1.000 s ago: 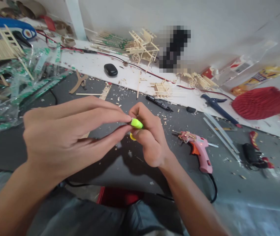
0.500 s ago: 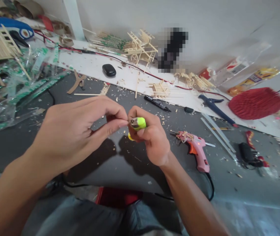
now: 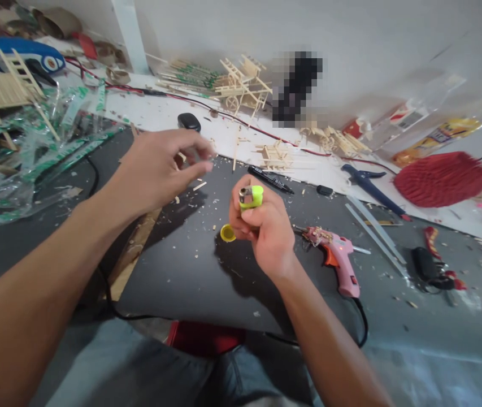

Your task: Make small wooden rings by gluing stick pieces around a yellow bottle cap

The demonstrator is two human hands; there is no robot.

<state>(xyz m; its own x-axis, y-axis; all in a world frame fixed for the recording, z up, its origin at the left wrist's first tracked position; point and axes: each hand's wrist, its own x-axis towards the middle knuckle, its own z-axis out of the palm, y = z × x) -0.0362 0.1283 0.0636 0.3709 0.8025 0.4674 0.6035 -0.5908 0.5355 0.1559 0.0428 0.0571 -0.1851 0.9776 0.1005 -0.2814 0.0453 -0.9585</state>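
Note:
My right hand (image 3: 266,229) is closed round a yellow-green lighter (image 3: 256,195), held with its metal top upward above the middle of the dark table. My left hand (image 3: 162,169) hovers to the left of it, apart from the lighter. Its thumb and fingers are curved and parted, and I see nothing between them. Below the left fingertips a short pale stick (image 3: 199,185) lies on the table. Just left of my right hand sits a yellow ring-shaped cap (image 3: 227,232).
A pink glue gun (image 3: 337,254) rests at the right, with clear glue sticks (image 3: 376,232) beyond it. A black marker (image 3: 270,180) and small wooden models (image 3: 277,154) lie farther back. Plastic wrapping (image 3: 66,124) covers the left. Wood crumbs are scattered about.
My left hand has moved up and left, away from the lighter, and its fingers have parted. My right hand has shifted slightly right with the lighter, more upright now. The yellow cap shows more fully.

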